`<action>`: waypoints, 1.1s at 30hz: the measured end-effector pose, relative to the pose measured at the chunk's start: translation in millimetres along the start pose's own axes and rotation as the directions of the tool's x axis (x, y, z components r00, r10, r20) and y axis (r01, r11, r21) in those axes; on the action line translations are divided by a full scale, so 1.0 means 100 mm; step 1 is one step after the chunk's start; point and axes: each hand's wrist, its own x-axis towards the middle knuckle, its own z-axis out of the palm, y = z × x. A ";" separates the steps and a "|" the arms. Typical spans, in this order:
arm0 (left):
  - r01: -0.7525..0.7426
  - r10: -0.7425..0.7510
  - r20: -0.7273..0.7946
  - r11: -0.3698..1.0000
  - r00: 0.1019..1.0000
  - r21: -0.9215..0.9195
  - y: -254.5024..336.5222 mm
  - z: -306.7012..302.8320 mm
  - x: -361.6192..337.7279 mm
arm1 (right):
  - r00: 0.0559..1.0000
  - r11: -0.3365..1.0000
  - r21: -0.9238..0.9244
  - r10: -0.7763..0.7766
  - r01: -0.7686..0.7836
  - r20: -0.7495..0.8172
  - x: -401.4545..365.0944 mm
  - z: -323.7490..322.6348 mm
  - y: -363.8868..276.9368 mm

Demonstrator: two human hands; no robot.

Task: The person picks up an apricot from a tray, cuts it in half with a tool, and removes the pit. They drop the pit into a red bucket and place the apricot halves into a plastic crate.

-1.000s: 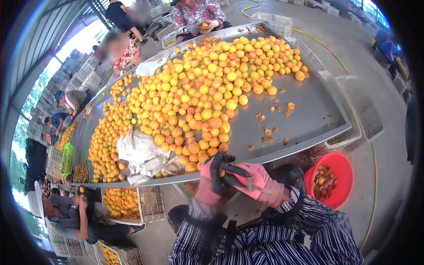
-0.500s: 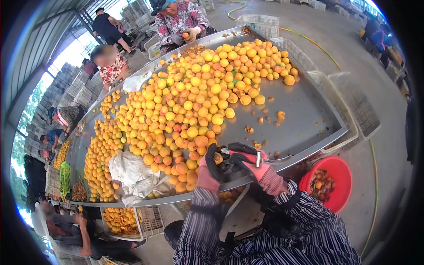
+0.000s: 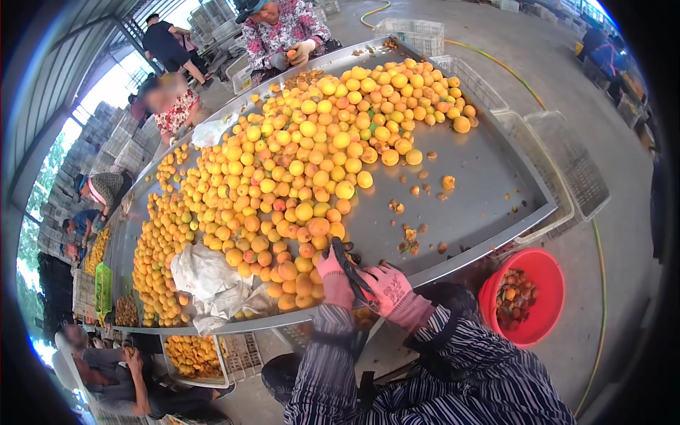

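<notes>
Left hand point(image 3: 336, 275) and right hand point(image 3: 386, 287) together at the tabletop's point(image 3: 482, 166) near edge, beside yellow-orange fruit point(image 3: 304, 211); finger grip we cannot tell.

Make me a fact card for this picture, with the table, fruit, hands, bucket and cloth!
Table: grey metal
Fruit: yellow to orange, heaped on the table
Left hand: gloved in pink and black, at the table's near side
Right hand: gloved alike, close to the left
Held: too hidden to tell
Bucket: red, brownish scraps inside
Cloth: whitish, crumpled, beside the fruit
</notes>
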 end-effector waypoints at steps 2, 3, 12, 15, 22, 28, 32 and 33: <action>-0.029 0.030 -0.026 0.999 0.999 0.042 -0.04 -0.03 0.03 | 0.999 0.999 0.004 0.042 -0.042 -0.015 0.01 0.03 -0.02; -0.068 0.072 -0.049 0.996 0.996 0.066 -0.05 -0.04 0.01 | 0.996 0.996 0.028 0.081 -0.082 0.039 0.00 0.03 -0.03; -0.119 0.140 0.306 0.989 0.942 -0.087 -0.07 -0.17 -0.34 | 0.927 0.645 0.722 0.374 -0.251 -0.012 0.10 -0.05 -0.13; 0.032 0.033 0.244 0.966 0.969 -0.258 -0.10 -0.14 -0.32 | 0.907 0.838 0.520 0.336 -0.166 -0.252 0.11 -0.12 -0.33; -0.118 0.105 -0.106 0.986 0.989 -0.120 0.14 -0.11 -0.41 | 0.770 0.777 0.351 0.607 -0.522 -0.197 0.08 -0.21 0.22; 0.001 0.012 0.148 0.996 0.989 -0.093 0.15 -0.22 -0.39 | 0.882 0.436 0.871 0.471 -0.227 -0.006 0.08 -0.15 0.22; 0.101 -0.041 0.233 0.962 0.972 -0.252 0.11 -0.26 -0.40 | 0.888 0.740 0.594 0.451 -0.316 -0.088 -0.12 0.09 0.15; 0.109 -0.035 0.328 0.972 0.944 -0.210 0.14 -0.25 -0.48 | 0.930 0.970 0.100 0.242 -0.223 -0.277 -0.04 0.16 0.22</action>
